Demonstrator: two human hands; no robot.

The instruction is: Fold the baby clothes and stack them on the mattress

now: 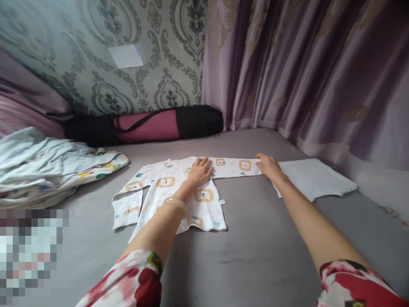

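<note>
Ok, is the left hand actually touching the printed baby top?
Touching. The head view shows the left hand lying flat on the printed baby top near its collar, fingers spread on the cloth with no gap.

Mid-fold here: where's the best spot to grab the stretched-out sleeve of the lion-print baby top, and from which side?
Probably at the cuff end of the sleeve, where the right hand already rests. Come from the right, pinching the edge from above: the sleeve lies flat and straight on the grey bed, so only its free end offers an edge. The left hand presses flat on the baby top near the collar, anchoring it.
</note>
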